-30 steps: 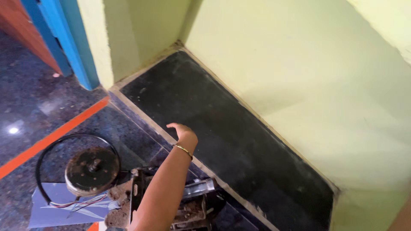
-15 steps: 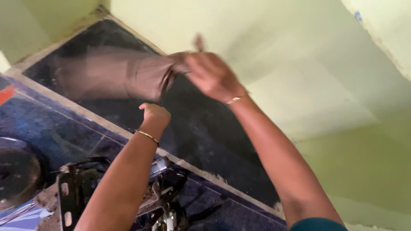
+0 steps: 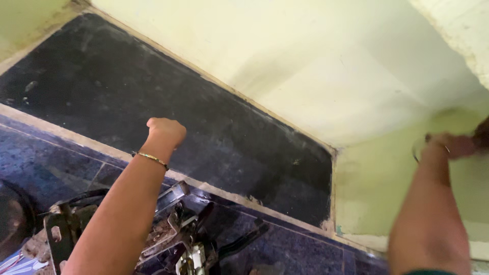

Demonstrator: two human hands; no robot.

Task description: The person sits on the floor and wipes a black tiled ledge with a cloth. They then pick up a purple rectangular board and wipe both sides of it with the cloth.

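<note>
My left hand [image 3: 165, 131] is a closed fist with a thin gold bangle on the wrist. It rests at the front edge of a black stone slab [image 3: 234, 137] and holds nothing I can see. My right hand [image 3: 452, 145] is blurred at the far right, raised against the pale yellow-green wall [image 3: 326, 66]. It grips a dark brown cloth [image 3: 482, 133], which is mostly cut off by the frame edge.
A pile of dirty metal parts and brackets [image 3: 173, 237] lies on the dark blue stone floor [image 3: 300, 249] under my left forearm. The rim of a round motor [image 3: 9, 216] shows at the left edge. Walls enclose the slab at the back and right.
My right hand has swung with the brown cloth from over the middle of the slab to the far right wall. The view has shifted right; my left fist stays at the slab's edge.
</note>
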